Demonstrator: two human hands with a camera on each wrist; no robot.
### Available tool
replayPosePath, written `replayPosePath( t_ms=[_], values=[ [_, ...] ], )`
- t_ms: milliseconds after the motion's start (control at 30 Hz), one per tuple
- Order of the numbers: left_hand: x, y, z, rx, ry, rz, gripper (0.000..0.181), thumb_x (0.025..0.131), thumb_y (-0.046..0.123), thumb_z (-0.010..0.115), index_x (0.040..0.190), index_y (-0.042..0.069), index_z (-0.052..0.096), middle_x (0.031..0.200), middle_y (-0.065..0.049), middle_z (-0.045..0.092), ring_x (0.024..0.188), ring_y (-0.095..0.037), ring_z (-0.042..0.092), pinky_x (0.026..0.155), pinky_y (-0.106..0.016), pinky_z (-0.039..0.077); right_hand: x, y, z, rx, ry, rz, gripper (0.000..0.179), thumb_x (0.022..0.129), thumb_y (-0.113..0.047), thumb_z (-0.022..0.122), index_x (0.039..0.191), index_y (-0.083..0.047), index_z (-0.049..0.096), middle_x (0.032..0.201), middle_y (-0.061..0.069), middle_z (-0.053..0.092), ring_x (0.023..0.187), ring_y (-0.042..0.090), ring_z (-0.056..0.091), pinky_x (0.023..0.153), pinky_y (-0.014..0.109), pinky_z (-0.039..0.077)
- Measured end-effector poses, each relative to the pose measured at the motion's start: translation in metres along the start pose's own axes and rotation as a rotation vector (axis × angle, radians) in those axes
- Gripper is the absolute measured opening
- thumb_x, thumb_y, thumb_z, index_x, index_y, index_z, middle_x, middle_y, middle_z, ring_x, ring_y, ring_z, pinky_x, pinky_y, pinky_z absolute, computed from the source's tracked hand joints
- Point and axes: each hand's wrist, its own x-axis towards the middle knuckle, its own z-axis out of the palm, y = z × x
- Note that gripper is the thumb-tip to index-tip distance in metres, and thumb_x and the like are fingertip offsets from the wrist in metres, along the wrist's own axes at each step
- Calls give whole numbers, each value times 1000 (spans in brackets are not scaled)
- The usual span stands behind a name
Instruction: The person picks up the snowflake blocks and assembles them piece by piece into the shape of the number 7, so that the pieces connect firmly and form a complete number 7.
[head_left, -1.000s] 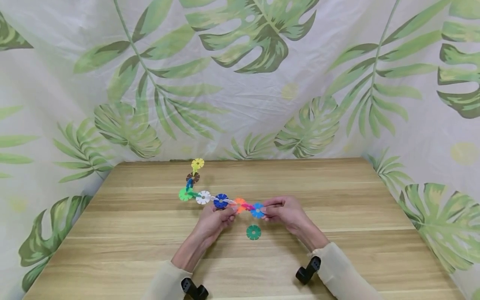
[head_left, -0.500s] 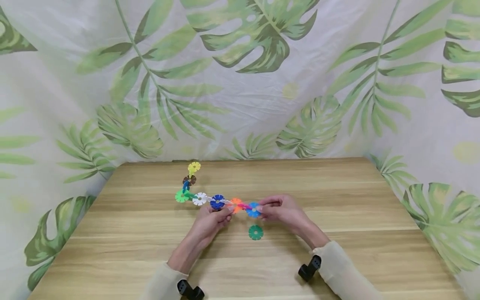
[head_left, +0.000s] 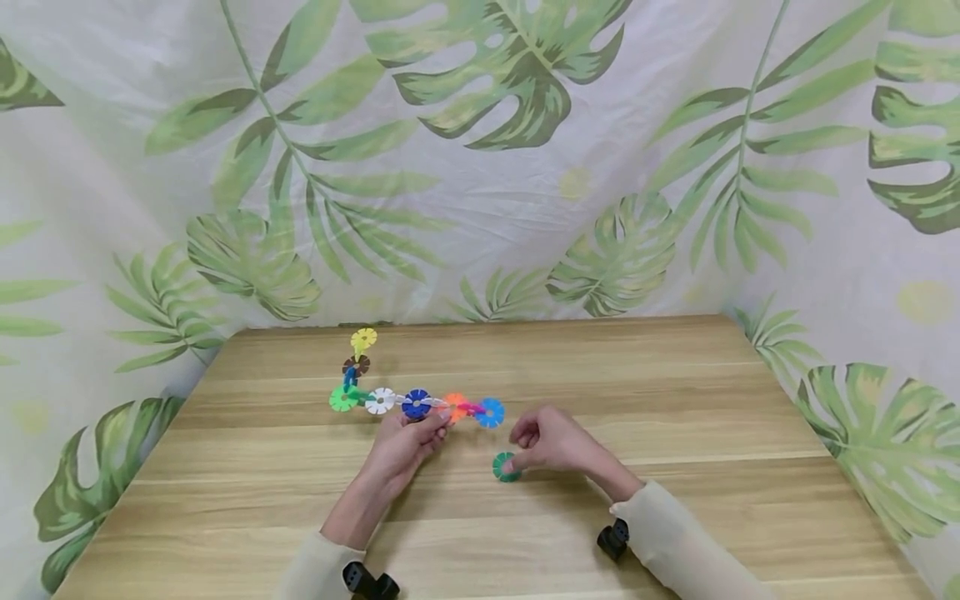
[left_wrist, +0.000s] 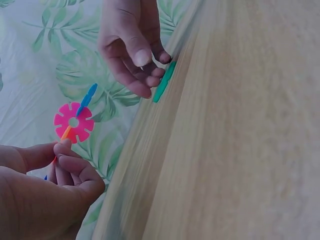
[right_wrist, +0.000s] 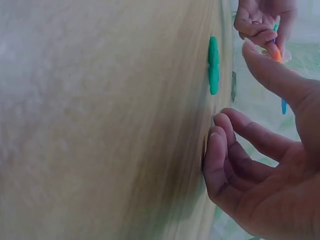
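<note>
My left hand pinches the orange notched disc of a chain of interlocking plastic discs, held above the table. To its right a pink disc joins the orange one to a light blue disc at the chain's end. On the other side run dark blue, white, bright green, brown and yellow discs. My right hand holds nothing. Its thumb and fingers are spread apart around a loose dark green disc lying flat on the table.
The wooden table extends to both sides of the hands. A leaf-patterned cloth hangs behind its far edge. Black wrist cameras sit at both sleeve cuffs.
My right hand has let go of the light blue disc and moved down to the loose dark green disc. My left hand and the chain have shifted slightly left.
</note>
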Motion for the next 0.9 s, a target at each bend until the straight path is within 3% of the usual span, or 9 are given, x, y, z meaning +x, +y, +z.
replayPosePath(
  t_ms=[267, 467, 700, 767, 900],
  values=[
    [-1, -1, -2, -20, 9, 2, 22, 100, 8, 69, 119, -4, 66, 95, -1, 73, 87, -12, 64, 78, -22, 58, -3, -6, 8, -48, -9, 5, 26, 74, -10, 94, 87, -5, 72, 80, 2, 65, 75, 16, 56, 65, 28, 49],
    [0, -1, -3, -22, 9, 11, 21, 99, 7, 70, 117, -3, 67, 94, -1, 73, 86, -12, 64, 77, -22, 57, -4, -7, 5, -50, 30, 8, 28, 77, -5, 92, 91, -8, 68, 79, 1, 69, 73, 14, 61, 68, 27, 50],
    [2, -2, -5, -37, 17, 12, 20, 98, 5, 70, 116, -3, 66, 92, -1, 75, 86, -12, 65, 77, -22, 59, -10, -2, -1, 145, 92, 14, 16, 85, 6, 80, 95, -4, 73, 75, 10, 75, 62, 17, 69, 57, 30, 59],
    [2, -2, -5, -38, 17, 12, 20, 99, 5, 70, 117, -3, 66, 92, -1, 75, 86, -12, 65, 77, -22, 59, -12, 0, -4, 209, 128, 21, 15, 86, 6, 79, 99, -1, 75, 80, 12, 75, 65, 18, 71, 60, 32, 63],
    [2, -2, -5, -39, 20, 3, 21, 99, 5, 70, 117, -3, 66, 91, -1, 75, 86, -12, 65, 76, -22, 58, -18, 3, -12, 222, 219, 42, 16, 87, -6, 84, 102, -3, 79, 87, 9, 77, 75, 16, 74, 66, 30, 63]
  ],
)
